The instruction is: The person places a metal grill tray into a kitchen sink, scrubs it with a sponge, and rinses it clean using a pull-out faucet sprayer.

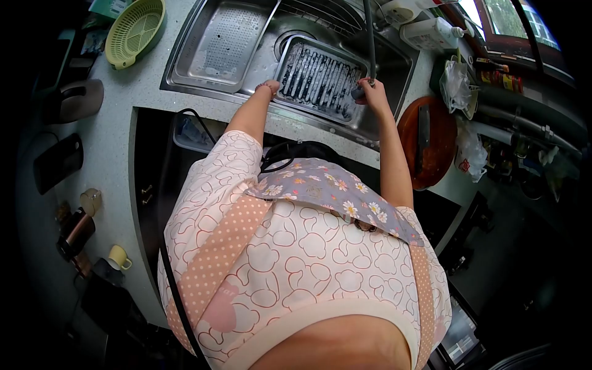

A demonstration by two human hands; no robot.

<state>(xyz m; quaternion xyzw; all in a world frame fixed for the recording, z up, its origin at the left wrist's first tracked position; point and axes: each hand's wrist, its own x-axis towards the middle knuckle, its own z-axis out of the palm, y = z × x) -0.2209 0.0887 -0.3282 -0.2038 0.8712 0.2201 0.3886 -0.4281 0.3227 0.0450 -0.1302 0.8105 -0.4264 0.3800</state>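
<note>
A rectangular metal tray [290, 97] with a dark-and-light ribbed pattern inside lies tilted in the sink [394, 80]. My left hand [269, 87] is closed at the tray's left edge, its fingertips partly hidden. At the tray's right side, my right hand [374, 96] grips a dark faucet spray head [357, 92]. A dark hose [369, 37] runs from above down to that hand. Whether water is flowing cannot be made out.
A perforated metal drainer pan [223, 46] sits at the sink's left. A yellow-green colander [135, 32] stands on the left counter. To the right are a round wooden cutting board [431, 160] with a knife [423, 132], and a white pump bottle [425, 34].
</note>
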